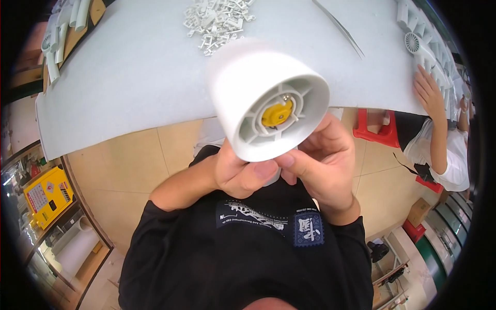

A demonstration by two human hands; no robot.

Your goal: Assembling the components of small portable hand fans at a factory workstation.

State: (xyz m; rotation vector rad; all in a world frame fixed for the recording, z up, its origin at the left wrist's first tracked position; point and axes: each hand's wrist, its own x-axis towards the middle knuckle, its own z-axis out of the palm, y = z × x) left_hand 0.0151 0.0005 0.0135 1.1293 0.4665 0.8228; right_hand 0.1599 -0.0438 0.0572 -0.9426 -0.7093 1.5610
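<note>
With fingers of the left hand (235, 169) and the right hand (331, 164) bent close together, holding a white plastic housing (248, 88) from its lower side, in front of the black shirt (206, 248); at the right fingertips, exact contact partly hidden. Tilted, with the round open end facing up toward the camera, showing inside, among ribs and a ring, a yellow part (276, 114). Overlapping in view the near edge of the pale worktop (144, 67). At right, near the worktop's edge, a red stool (377, 133) on the floor. Farther on the worktop, a loose pile of small white parts (219, 23), and to its right, well apart, thin metal tweezers (338, 23). At far right, a co-worker's hand (429, 92) beside white grilled pieces (412, 43).
</note>
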